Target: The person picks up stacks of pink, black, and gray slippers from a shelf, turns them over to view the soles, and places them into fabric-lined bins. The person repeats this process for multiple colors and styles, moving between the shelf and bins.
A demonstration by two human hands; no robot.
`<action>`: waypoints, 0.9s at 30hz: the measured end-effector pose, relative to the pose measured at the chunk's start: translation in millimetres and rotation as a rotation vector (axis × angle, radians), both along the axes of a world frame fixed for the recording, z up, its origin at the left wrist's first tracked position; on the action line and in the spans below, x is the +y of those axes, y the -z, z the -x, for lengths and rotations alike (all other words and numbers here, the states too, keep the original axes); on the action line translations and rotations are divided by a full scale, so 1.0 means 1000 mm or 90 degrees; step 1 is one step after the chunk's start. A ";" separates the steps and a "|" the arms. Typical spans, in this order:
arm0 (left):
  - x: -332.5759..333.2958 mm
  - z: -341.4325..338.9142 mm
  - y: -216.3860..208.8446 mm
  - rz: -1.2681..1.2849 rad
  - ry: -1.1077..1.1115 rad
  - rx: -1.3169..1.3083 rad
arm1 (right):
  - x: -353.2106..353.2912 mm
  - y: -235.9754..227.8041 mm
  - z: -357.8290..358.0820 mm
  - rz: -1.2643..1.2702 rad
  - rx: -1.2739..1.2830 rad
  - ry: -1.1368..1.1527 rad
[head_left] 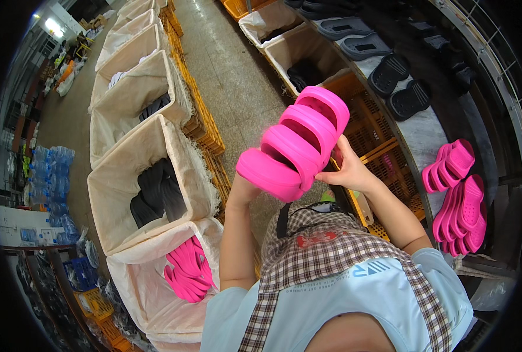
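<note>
A row of several bright pink clogs (296,144), nested one against another, is held up in front of my apron. My left hand (244,189) supports the near-left end, its fingers hidden behind the clogs. Around the right side of the row my right hand (350,167) is closed, the thumb pressed on the nearest clogs. To the right, more pink clogs stand on the grey bench in two groups, a smaller far stack (448,165) and a larger near stack (461,216).
Cloth-lined bins line the left side; one bin (105,193) holds black pieces, a nearer bin (132,281) pink ones. Grey slippers (366,46) and black slippers (409,100) lie along the bench (434,126). Yellow crates (363,117) sit below it.
</note>
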State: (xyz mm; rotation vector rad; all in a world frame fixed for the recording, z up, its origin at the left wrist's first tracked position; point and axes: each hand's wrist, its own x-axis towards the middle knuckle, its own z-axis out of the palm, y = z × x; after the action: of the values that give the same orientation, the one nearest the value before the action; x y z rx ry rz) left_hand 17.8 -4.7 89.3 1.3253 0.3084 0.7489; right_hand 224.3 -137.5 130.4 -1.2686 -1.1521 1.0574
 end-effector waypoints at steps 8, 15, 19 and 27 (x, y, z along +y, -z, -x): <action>0.004 0.000 0.037 -0.005 -0.025 0.048 | -0.002 0.003 -0.004 -0.021 -0.039 0.025; -0.027 -0.041 -0.010 0.504 -0.263 -0.192 | 0.007 0.005 -0.017 -0.127 -0.374 0.028; -0.037 -0.032 -0.046 -0.114 -0.150 0.029 | 0.009 0.006 -0.019 -0.152 -0.293 0.069; -0.038 -0.022 -0.023 0.279 -0.019 -0.112 | -0.003 0.007 -0.017 -0.013 0.287 0.065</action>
State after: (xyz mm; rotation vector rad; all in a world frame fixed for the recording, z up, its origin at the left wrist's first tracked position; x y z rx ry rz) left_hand 39.6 -42.3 112.2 0.8377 0.3290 0.7656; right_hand 240.9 -140.3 123.4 -0.9934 -0.7448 1.1755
